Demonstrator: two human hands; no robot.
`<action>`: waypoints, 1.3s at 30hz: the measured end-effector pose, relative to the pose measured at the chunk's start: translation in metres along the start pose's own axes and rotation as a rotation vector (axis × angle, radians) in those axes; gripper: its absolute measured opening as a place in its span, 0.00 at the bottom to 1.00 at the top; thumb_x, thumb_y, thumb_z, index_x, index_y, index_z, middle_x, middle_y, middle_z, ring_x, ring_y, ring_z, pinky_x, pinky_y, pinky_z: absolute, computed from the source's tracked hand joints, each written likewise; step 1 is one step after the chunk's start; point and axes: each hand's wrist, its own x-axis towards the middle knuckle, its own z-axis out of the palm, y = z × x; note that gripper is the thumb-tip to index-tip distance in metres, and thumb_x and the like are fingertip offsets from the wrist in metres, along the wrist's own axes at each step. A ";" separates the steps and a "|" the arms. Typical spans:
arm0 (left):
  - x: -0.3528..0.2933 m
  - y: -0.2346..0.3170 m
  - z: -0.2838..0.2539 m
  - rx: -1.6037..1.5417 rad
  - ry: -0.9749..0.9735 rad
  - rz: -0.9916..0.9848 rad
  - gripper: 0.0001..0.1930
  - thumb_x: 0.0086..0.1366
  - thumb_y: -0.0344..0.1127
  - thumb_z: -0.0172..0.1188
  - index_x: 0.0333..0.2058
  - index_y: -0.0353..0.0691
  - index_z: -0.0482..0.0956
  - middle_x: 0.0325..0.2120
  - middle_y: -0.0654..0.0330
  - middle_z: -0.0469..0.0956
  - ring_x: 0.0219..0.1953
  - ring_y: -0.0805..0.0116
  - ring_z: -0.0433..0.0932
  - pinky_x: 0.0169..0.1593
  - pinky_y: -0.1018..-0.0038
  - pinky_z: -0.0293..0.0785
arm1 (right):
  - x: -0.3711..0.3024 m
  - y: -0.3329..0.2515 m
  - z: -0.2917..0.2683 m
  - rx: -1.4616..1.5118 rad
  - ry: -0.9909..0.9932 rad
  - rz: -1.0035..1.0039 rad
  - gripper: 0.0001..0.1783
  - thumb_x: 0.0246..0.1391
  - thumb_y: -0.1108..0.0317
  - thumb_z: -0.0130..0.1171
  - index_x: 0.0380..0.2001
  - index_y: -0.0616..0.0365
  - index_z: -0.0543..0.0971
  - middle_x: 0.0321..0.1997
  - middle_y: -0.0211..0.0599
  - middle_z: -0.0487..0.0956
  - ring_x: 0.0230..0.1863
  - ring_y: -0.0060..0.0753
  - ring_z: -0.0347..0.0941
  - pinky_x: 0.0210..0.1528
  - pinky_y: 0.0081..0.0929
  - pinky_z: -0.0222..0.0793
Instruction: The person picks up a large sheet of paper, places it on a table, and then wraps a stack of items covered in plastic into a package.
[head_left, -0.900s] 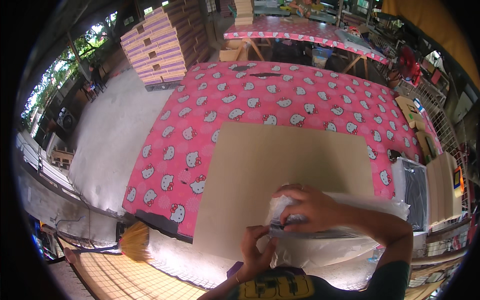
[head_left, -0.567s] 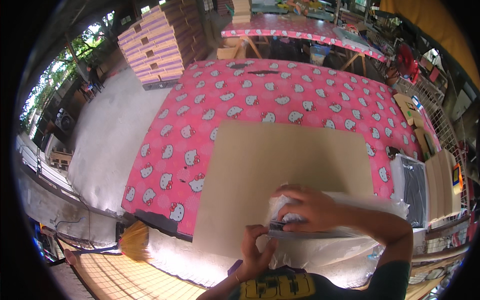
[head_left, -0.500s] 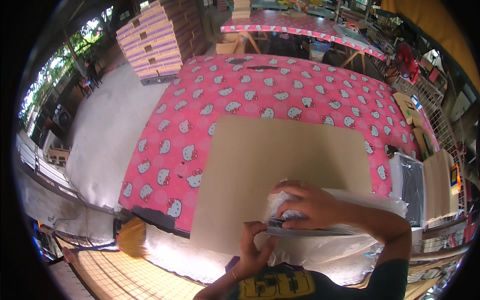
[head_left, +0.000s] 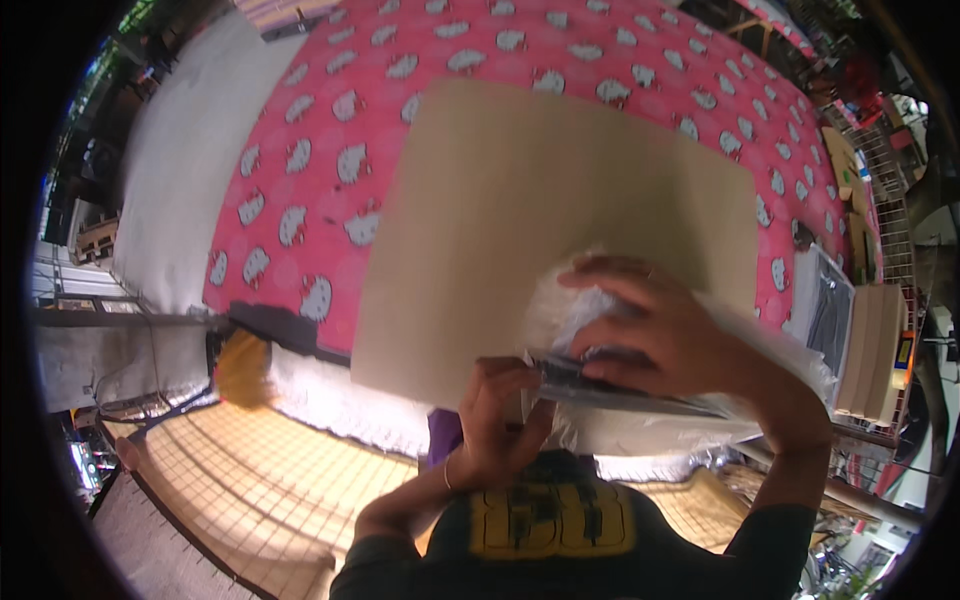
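Note:
A long dark flat piece (head_left: 575, 382) in clear plastic wrap (head_left: 552, 300) lies along the near edge of a large brown cardboard sheet (head_left: 480, 210). My left hand (head_left: 497, 412) pinches the left end of this wrapped piece, its fingers and thumb curled close together. From above, my right hand (head_left: 655, 325) is closed over the bunched plastic, its fingers bent around the piece a little right of my left hand. The wrap trails off beneath my right forearm, which hides part of it. What lies inside the plastic bundle is not clear.
A pink patterned cloth (head_left: 300, 160) covers the table under the sheet. At the right are another plastic-wrapped dark panel (head_left: 828, 325) and stacked cardboard strips (head_left: 868, 350). A straw broom (head_left: 243, 370) stands below the table's near left corner.
The whole view has tilted downward, so the table appears higher and more of my shirt shows. Both hands stay at the wrapped piece, whose dark end now shows more plainly.

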 end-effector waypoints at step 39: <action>-0.008 -0.006 0.012 -0.234 0.167 0.005 0.24 0.46 0.24 0.69 0.45 0.33 0.74 0.36 0.51 0.76 0.36 0.59 0.77 0.40 0.67 0.75 | 0.005 0.002 0.008 0.045 0.014 -0.024 0.16 0.45 0.64 0.72 0.36 0.55 0.80 0.64 0.49 0.68 0.67 0.54 0.62 0.67 0.50 0.57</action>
